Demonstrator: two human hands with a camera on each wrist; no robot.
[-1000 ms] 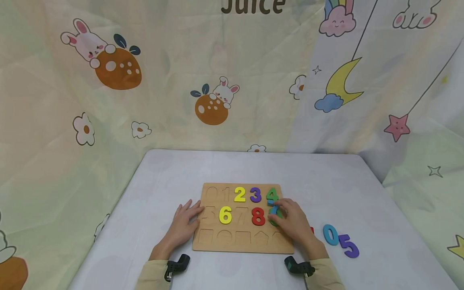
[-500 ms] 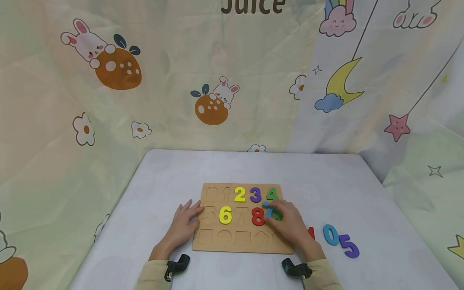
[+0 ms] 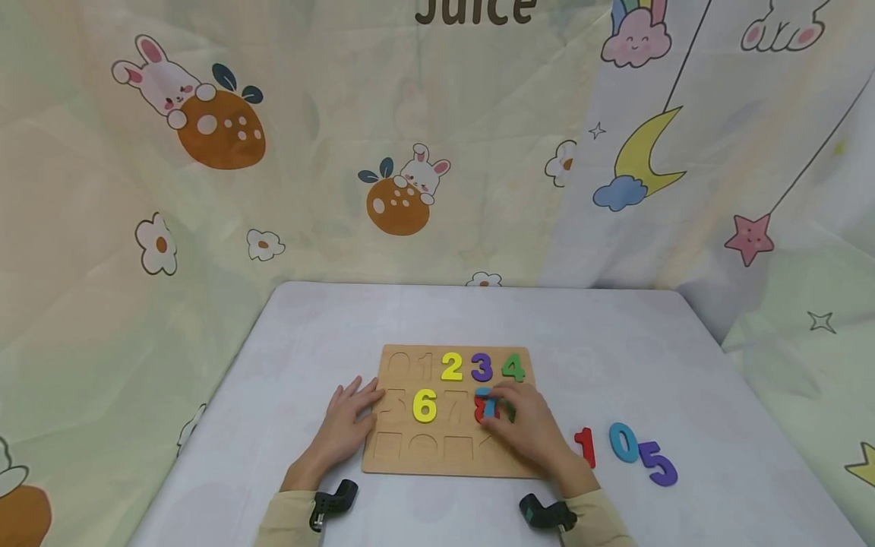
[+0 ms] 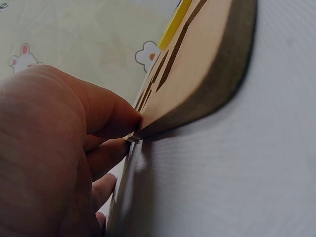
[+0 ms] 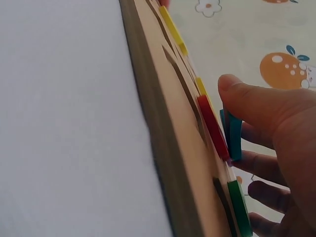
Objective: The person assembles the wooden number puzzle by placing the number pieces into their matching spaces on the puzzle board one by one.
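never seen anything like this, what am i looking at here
No robot here: a person works with bare hands. The wide picture comes from a head-worn camera; the close ones from a camera on each wrist. On the white table lies a wooden board with some coloured numbers in place; a red 1, blue 0 and purple 5 lie to its right. The right hand pinches a blue piece, apparently a 7; the left hand touches the board's edge.
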